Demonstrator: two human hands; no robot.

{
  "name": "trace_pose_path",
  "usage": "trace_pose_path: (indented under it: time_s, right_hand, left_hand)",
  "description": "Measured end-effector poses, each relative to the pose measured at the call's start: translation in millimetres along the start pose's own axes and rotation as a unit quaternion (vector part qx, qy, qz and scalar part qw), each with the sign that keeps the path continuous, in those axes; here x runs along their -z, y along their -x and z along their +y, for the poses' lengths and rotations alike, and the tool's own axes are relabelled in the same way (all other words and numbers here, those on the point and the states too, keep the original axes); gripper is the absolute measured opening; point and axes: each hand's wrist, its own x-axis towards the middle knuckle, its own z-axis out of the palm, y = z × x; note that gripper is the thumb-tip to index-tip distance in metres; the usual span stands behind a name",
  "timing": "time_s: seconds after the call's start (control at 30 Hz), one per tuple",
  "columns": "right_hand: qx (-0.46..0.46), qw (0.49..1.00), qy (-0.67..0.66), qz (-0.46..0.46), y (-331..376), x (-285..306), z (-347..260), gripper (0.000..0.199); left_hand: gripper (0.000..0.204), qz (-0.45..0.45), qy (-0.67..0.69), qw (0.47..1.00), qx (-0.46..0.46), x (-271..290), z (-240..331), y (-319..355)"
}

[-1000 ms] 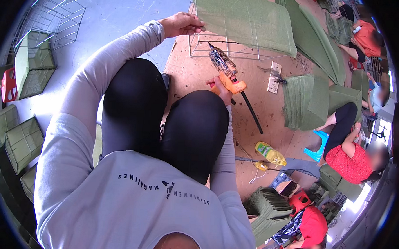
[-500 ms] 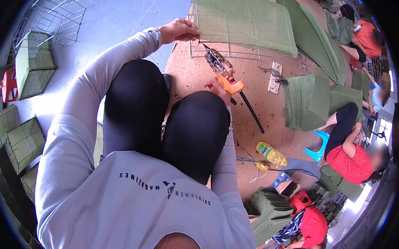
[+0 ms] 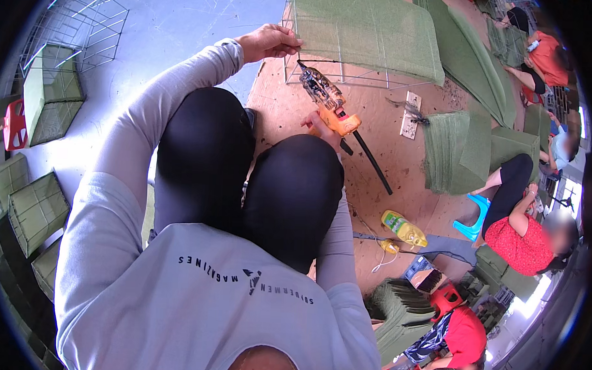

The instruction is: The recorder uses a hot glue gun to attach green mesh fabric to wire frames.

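My left hand (image 3: 271, 42) pinches the near left corner of a green mesh fabric sheet (image 3: 373, 34), which lies over a wire frame (image 3: 342, 72). In my right hand (image 3: 321, 126), partly behind my knee, is an orange hot glue gun (image 3: 342, 123). Its front is crusted with dark residue, and the nozzle meets the fabric's near edge just below my left fingertips. A dark streak runs rightward along that edge. From the gun's back end sticks a long black glue stick (image 3: 373, 163).
Right of the gun are a power strip (image 3: 410, 116), stacked green fabric (image 3: 450, 151) and a yellow bottle (image 3: 404, 228). Wire cages (image 3: 93, 24) and a green-covered box (image 3: 55, 92) stand at left. Co-workers sit along the right, one near a blue stool (image 3: 471, 217).
The glue gun has moved slightly up and left, its nozzle now up at the fabric edge. A dark streak shows along that edge. My left hand has shifted slightly right.
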Motion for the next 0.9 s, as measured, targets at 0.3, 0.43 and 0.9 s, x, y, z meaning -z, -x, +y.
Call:
trace_pose_path:
  time_s: [0.3, 0.43, 0.9]
  right_hand:
    - [0.077, 0.991, 0.107, -0.004, 1, 3, 2, 0.012]
    - [-0.045, 0.998, -0.031, 0.033, 1, -5, -12, 0.011]
    - [-0.039, 0.999, -0.013, 0.022, 5, -3, -12, 0.012]
  left_hand:
    - [0.01, -0.001, 0.005, 1.0, -0.017, 0, -1, 2]
    - [0.01, -0.004, 0.004, 1.0, -0.004, 4, -2, 0]
    - [0.009, 0.004, 0.001, 1.0, 0.002, 0, -1, 0]
